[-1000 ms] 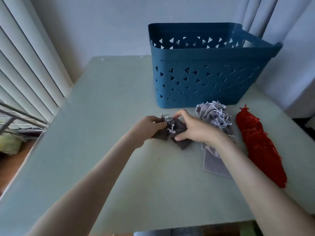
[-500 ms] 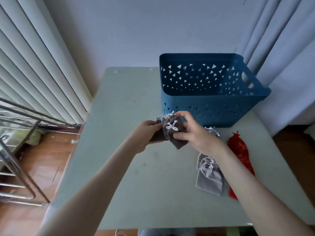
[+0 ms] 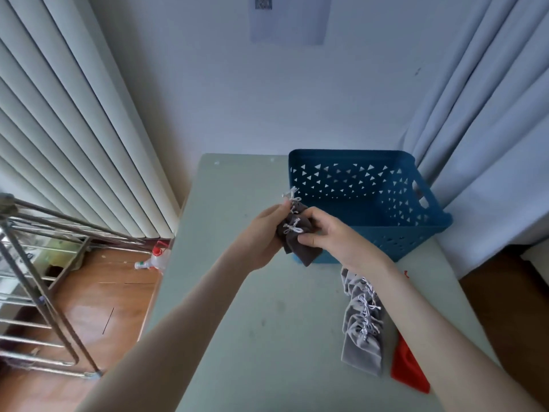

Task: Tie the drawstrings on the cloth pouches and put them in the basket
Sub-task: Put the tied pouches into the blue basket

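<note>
- Fingertips (image 3: 309,239) of the right hand (image 3: 332,242) pinch a small bunch of dark grey pouches (image 3: 301,252); the left hand (image 3: 264,233) grips its upper end, likely to keep the bunch together.
- White drawstrings (image 3: 292,228) show tied bows; the bunch hangs in the air near the blue basket (image 3: 416,230), seemingly ready to drop in.
- Light grey pouches (image 3: 362,322) and red pouches (image 3: 408,370) lie on the table (image 3: 237,322).

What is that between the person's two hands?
Dark grey pouches with white drawstrings, gripped by the left hand and right hand, seen in the head view.
</note>
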Motion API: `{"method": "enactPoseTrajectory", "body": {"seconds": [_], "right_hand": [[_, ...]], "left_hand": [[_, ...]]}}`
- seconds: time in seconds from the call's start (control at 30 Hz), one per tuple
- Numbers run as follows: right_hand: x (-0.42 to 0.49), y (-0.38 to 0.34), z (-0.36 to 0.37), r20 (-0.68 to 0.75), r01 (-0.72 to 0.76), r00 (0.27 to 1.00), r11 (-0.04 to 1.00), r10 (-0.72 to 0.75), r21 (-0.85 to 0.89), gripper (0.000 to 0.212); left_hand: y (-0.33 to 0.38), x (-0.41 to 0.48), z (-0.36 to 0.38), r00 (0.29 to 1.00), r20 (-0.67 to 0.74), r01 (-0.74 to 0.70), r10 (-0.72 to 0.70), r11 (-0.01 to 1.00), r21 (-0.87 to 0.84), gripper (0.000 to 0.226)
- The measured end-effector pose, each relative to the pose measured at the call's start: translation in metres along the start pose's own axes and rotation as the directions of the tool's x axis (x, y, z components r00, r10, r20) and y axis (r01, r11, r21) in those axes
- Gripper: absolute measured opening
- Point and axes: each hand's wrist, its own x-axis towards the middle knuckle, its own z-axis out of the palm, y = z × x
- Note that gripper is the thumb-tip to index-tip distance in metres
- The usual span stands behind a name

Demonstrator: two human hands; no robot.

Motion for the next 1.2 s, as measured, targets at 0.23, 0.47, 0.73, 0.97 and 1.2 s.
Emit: {"method": "enactPoseTrajectory", "body": {"seconds": [0.23, 0.47, 0.73, 0.97, 1.2], "right_hand": [[0.023, -0.020, -0.011, -0.160, -0.045, 0.987, 0.965, 0.003, -0.257, 0.020], [0.040, -0.024, -0.025, -0.210, -0.003, 0.978, 0.998, -0.011, -0.064, 0.018], [0.080, -0.015, -0.053, -0.202, -0.056, 0.979, 0.993, 0.033, -0.106, 0.030], [0.094, -0.004, -0.074, -0.265, -0.063, 0.963, 0.994, 0.037, -0.089, 0.052], [0.100, 0.011, -0.093, -0.195, 0.033, 0.981, 0.995, -0.015, 0.089, 0.025]], "left_hand": [[0.031, 0.024, -0.005, 0.999, -0.041, -0.033, 0.032, 0.999, -0.032, 0.037], [0.028, 0.052, -0.002, 0.994, -0.104, 0.021, -0.027, 0.998, -0.051, 0.038], [0.033, 0.089, -0.003, 0.997, -0.071, 0.001, 0.000, 1.000, 0.017, 0.038], [0.030, 0.124, 0.005, 0.971, -0.239, -0.029, 0.017, 0.998, -0.050, 0.021], [0.024, 0.147, 0.014, 0.956, -0.292, 0.001, -0.012, 0.999, -0.038, 0.024]]}}
